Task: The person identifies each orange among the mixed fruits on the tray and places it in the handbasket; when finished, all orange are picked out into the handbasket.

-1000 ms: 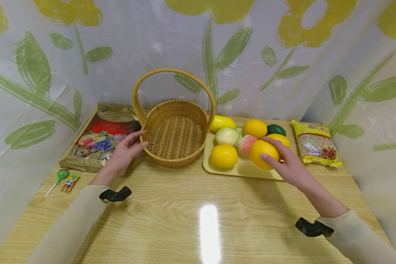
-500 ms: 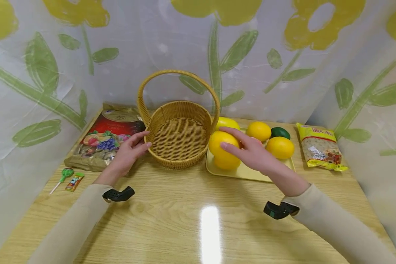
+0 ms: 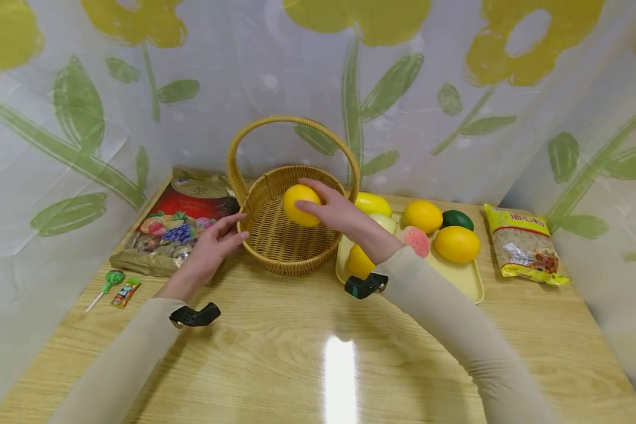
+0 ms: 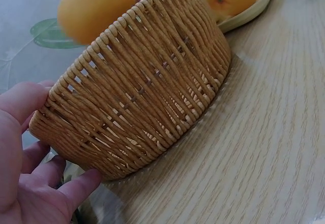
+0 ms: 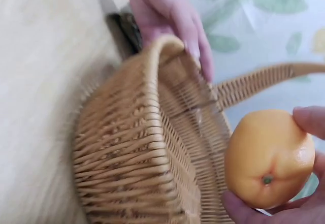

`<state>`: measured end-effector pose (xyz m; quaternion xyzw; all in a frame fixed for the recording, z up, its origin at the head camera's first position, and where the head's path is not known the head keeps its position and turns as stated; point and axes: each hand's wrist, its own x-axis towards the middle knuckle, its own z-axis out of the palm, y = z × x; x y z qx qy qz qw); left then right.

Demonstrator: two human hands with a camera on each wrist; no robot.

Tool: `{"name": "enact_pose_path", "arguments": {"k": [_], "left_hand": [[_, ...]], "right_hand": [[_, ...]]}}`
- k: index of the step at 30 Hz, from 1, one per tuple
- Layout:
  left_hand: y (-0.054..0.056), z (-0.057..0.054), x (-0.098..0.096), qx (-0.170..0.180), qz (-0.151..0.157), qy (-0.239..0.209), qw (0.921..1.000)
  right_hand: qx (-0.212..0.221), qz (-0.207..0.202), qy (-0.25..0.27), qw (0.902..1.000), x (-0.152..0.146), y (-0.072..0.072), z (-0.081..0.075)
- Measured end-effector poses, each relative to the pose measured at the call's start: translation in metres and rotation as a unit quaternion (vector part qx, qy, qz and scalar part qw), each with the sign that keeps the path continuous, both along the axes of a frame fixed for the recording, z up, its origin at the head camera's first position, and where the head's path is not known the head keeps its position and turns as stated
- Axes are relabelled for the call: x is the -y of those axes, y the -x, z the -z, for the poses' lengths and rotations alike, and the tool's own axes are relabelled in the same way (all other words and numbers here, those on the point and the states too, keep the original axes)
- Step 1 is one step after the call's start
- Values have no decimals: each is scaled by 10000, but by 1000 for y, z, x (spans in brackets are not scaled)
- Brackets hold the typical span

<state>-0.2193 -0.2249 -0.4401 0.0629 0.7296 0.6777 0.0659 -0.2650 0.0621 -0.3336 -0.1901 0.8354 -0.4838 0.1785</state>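
Observation:
My right hand (image 3: pixel 331 206) grips a toy orange (image 3: pixel 301 205) over the opening of a wicker basket (image 3: pixel 291 266). In the right wrist view, the orange (image 5: pixel 269 158) shows its stem dimple, with thumb and fingers around its side. My left hand (image 3: pixel 209 250) holds the basket's left rim. In the left wrist view, the left hand (image 4: pixel 35 168) has one digit at the rim and other fingertips against the outer wall of the basket (image 4: pixel 137 87). A yellow tray (image 3: pixel 469 281) of fruit stands right of the basket, partly hidden by my right forearm.
On the tray lie a peach (image 3: pixel 416 240), a dark green fruit (image 3: pixel 457 220) and several yellow fruits. A candy bag (image 3: pixel 177 227) lies left of the basket, near a lollipop (image 3: pixel 111 280) and a small wrapped candy (image 3: pixel 126 292). A yellow-topped food bag (image 3: pixel 524 244) lies far right.
My right hand has carried the orange leftward from above the tray to over the basket. The left hand stays at the basket's rim. The head view has shifted slightly.

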Motion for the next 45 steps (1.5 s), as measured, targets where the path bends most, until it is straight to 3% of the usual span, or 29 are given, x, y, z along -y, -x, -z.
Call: {"name": "enact_pose_path", "arguments": {"k": [8, 13, 20, 31, 45], "left_hand": [[2, 0, -6, -16, 104, -160, 9998], [2, 1, -9, -43, 140, -301, 9994], [1, 1, -8, -47, 128, -210, 9997], [0, -1, -6, -120, 65, -185, 9997], [-1, 0, -1, -37, 30, -206, 9998]], "right_hand": [[-452, 621, -730, 9944, 24, 45, 20], [-465, 1030, -956, 9890, 31, 61, 37], [-260, 1453, -658, 9868, 45, 64, 45], [598, 1012, -507, 9918, 57, 61, 39], [608, 885, -656, 9921, 64, 62, 29]]}}
